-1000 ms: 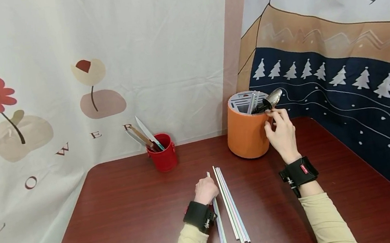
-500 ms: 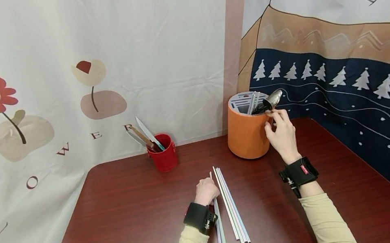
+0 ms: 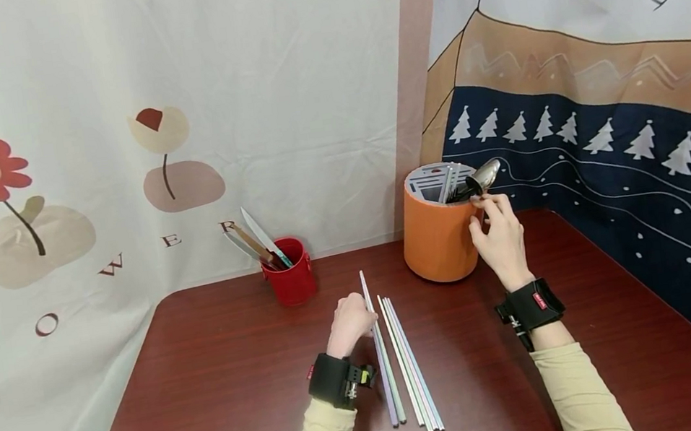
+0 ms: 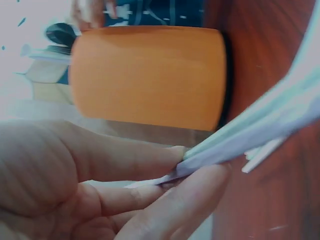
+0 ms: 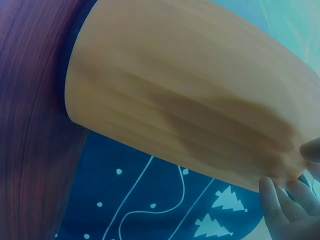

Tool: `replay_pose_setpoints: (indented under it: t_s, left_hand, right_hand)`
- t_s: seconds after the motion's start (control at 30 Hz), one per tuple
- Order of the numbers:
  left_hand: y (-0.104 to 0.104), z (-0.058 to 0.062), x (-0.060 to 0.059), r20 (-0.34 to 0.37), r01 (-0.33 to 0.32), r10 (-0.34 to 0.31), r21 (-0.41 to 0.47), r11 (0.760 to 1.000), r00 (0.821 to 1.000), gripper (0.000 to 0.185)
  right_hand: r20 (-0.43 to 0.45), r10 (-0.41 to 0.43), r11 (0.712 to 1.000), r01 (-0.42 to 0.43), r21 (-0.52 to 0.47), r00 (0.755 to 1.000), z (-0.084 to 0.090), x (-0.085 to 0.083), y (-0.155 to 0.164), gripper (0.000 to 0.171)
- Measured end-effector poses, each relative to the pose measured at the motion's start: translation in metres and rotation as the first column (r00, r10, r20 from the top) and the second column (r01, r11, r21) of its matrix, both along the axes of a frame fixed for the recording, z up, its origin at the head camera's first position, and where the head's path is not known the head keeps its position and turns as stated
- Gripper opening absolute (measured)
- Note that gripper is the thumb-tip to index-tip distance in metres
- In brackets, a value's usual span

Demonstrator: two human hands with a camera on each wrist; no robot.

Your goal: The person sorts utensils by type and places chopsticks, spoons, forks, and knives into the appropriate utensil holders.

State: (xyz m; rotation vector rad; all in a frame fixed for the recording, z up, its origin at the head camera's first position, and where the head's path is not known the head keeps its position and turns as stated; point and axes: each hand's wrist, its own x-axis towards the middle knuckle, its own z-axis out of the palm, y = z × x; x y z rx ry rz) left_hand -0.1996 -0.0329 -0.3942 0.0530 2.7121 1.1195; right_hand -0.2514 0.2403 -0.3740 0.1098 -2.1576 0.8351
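My left hand (image 3: 364,319) pinches two thin pale sticks (image 3: 383,363) between thumb and fingers, their far ends raised and pointing at the orange holder (image 3: 437,240). The left wrist view shows the pinch (image 4: 195,160) on the sticks (image 4: 250,135), with the holder (image 4: 150,75) behind. Three more sticks (image 3: 413,370) lie flat on the table just to the right. My right hand (image 3: 481,211) grips the holder's right rim beside a metal spoon (image 3: 484,175) that stands in it. In the right wrist view, fingertips (image 5: 280,210) curl at the holder's (image 5: 175,100) rim.
A red cup (image 3: 291,275) with knives (image 3: 256,236) stands at the back of the dark wooden table (image 3: 223,377), left of the holder. Cloth backdrops hang close behind and to the right. The table's left edge is rounded.
My left hand has moved forward and a little left, sliding the two pinched sticks towards the holder with their far ends lifted. The right hand has stayed on the holder's rim.
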Motion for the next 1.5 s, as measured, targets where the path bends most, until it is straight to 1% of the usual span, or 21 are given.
replay_pose_setpoints:
  t_s: [0.13,0.27,0.33,0.4,0.47,0.67,0.83,1.0,1.07,1.2,1.27,1.37,1.4,1.5]
  left_hand:
    - [-0.004,0.013,0.004,-0.071,0.006,-0.002,0.055,0.998,0.997,0.014]
    - [-0.006,0.025,0.008,-0.181,0.021,-0.007,0.075,0.997,0.983,0.011]
    - [-0.006,0.029,0.009,-0.248,0.029,-0.010,0.073,0.997,0.969,0.011]
    - [-0.005,0.032,0.011,-0.312,0.034,-0.009,0.076,0.997,0.950,0.009]
    - [-0.004,0.035,0.012,-0.361,0.035,-0.002,0.087,0.996,0.932,0.009]
    - [-0.004,0.043,0.016,-0.452,0.046,0.031,0.157,0.986,0.892,0.008]
    - [-0.003,0.048,0.015,-0.540,0.061,0.055,0.194,0.979,0.840,0.008]
    - [0.001,0.051,0.013,-0.599,0.078,0.074,0.224,0.971,0.798,0.009]
    - [0.003,0.052,0.011,-0.633,0.087,0.082,0.231,0.969,0.770,0.010]
    - [0.007,0.056,0.008,-0.702,0.111,0.098,0.246,0.963,0.705,0.010]
    - [0.009,0.060,0.007,-0.726,0.122,0.100,0.247,0.961,0.680,0.010]
    - [0.012,0.067,0.005,-0.750,0.132,0.097,0.240,0.962,0.654,0.010]
    - [0.013,0.070,0.004,-0.753,0.136,0.097,0.241,0.961,0.651,0.010]
    - [0.017,0.079,0.001,-0.768,0.162,0.097,0.254,0.954,0.633,0.011]
  right_hand:
    - [-0.001,0.003,1.000,-0.003,-0.004,1.000,0.001,0.000,0.000,0.023]
    - [0.000,0.009,1.000,-0.009,-0.008,1.000,0.001,0.000,0.000,0.023]
    - [0.001,0.008,1.000,-0.008,-0.008,1.000,0.001,0.000,0.000,0.024]
    - [0.002,0.006,1.000,-0.006,-0.005,1.000,0.002,0.000,0.000,0.024]
    - [0.002,0.003,1.000,-0.003,-0.002,1.000,0.002,0.000,0.000,0.024]
    - [-0.005,0.002,1.000,-0.002,0.007,1.000,0.003,-0.001,-0.001,0.024]
    - [-0.008,0.004,1.000,-0.004,0.006,1.000,0.004,0.000,-0.001,0.024]
    - [-0.002,0.004,1.000,-0.004,0.002,1.000,0.003,0.000,0.000,0.024]
    - [0.001,0.003,1.000,-0.003,0.003,1.000,0.002,0.000,0.000,0.024]
    - [0.005,0.000,1.000,0.000,0.006,1.000,0.001,0.000,0.000,0.024]
    - [0.007,-0.002,1.000,0.002,0.005,1.000,0.001,0.000,0.000,0.024]
    - [0.007,-0.003,1.000,0.003,0.004,1.000,0.000,0.001,0.000,0.024]
    - [0.007,-0.003,1.000,0.003,0.004,1.000,0.000,0.001,0.000,0.024]
    - [0.004,-0.001,1.000,0.001,0.004,1.000,0.000,0.001,0.001,0.024]
